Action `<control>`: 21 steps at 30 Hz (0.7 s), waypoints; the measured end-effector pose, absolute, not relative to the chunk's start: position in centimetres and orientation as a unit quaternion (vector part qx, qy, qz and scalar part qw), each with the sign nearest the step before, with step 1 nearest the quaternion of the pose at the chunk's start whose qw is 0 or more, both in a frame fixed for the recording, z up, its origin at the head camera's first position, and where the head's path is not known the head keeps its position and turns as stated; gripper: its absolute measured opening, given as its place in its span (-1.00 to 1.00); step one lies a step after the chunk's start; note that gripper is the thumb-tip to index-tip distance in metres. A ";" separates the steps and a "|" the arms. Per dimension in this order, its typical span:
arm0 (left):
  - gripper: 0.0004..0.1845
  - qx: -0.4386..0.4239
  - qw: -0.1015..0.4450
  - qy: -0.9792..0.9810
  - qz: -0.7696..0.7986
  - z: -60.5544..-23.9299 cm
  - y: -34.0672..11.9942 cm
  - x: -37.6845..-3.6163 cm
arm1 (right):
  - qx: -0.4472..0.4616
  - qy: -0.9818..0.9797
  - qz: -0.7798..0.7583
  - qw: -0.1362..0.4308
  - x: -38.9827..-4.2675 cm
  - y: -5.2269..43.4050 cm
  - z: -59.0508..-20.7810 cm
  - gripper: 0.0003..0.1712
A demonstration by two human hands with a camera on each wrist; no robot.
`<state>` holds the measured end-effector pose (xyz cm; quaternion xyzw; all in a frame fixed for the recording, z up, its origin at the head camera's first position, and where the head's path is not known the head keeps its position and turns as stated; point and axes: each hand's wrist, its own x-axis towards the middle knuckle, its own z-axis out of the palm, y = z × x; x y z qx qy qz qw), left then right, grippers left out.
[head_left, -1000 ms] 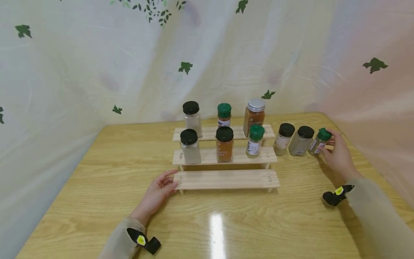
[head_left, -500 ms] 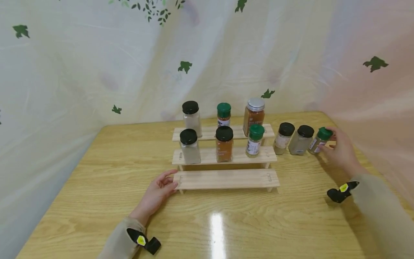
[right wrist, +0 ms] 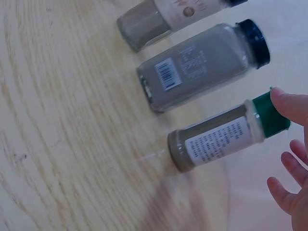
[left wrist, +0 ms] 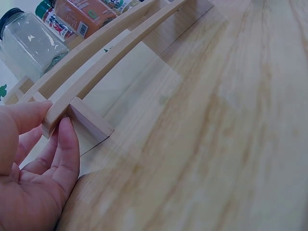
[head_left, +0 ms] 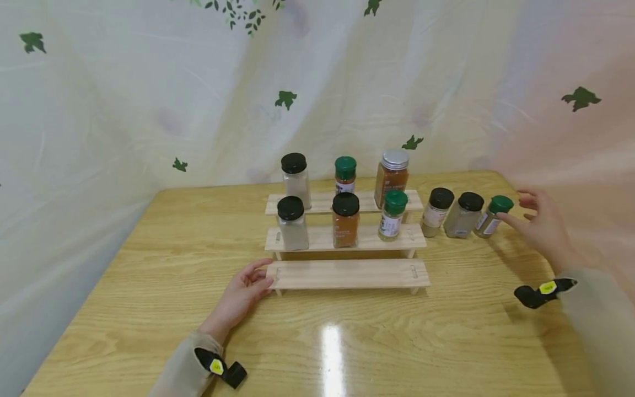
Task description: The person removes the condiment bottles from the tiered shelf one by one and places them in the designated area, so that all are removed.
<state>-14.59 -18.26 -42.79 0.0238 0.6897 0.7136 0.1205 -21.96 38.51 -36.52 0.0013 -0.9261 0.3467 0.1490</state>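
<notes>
My left hand [head_left: 243, 292] pinches the left end of the lowest step of a pale wooden spice rack [head_left: 347, 274]; in the left wrist view the thumb lies on top and fingertips are under the plank [left wrist: 96, 65]. My right hand [head_left: 543, 226] is spread beside a green-capped spice jar [head_left: 493, 216], the last of a row right of the rack. In the right wrist view the thumb [right wrist: 291, 103] overlaps the green cap [right wrist: 270, 115], while the other fingers stand apart from the jar. Left of it stand a black-capped square jar [head_left: 463, 216] and another black-capped jar [head_left: 436, 212].
On the middle step stand a black-capped pale jar [head_left: 292, 226], an orange-brown jar [head_left: 345, 220] and a green-capped jar [head_left: 392, 218]. Three more jars, one with a silver lid [head_left: 394, 160], stand on the back step. A leaf-patterned curtain [head_left: 223, 99] hangs behind the table [head_left: 149, 286].
My right hand has loosened from the green-capped jar and drawn away to the right, its fingers spreading. The jar stays in the row. My left hand keeps its place on the rack.
</notes>
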 end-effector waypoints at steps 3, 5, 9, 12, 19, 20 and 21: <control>-0.43 0.024 0.121 0.688 0.715 -42.8 -18.3 -14.6 | -0.003 -0.923 0.353 0.151 -21.5 38.4 -35.9 -0.17; -0.43 0.024 0.121 0.687 0.716 -42.8 -18.3 -14.6 | 0.000 -0.921 0.359 0.152 -21.2 38.3 -35.4 -0.17; -0.43 0.023 0.122 0.685 0.718 -42.8 -18.2 -14.6 | 0.011 -0.912 0.381 0.154 -20.5 37.8 -34.7 -0.19; -0.43 0.022 0.121 0.684 0.719 -42.7 -18.2 -14.6 | 0.020 -0.906 0.395 0.154 -20.1 37.2 -34.2 -0.22; -0.43 0.020 0.123 0.686 0.716 -42.6 -18.2 -14.6 | 0.055 -0.891 0.423 0.154 -19.6 35.2 -33.2 -0.35; -0.43 0.020 0.124 0.687 0.716 -42.6 -18.2 -14.5 | 0.061 -0.890 0.424 0.156 -19.5 34.9 -33.1 -0.36; -0.43 0.019 0.124 0.688 0.715 -42.6 -18.2 -14.6 | 0.067 -0.890 0.423 0.157 -19.4 34.6 -32.9 -0.37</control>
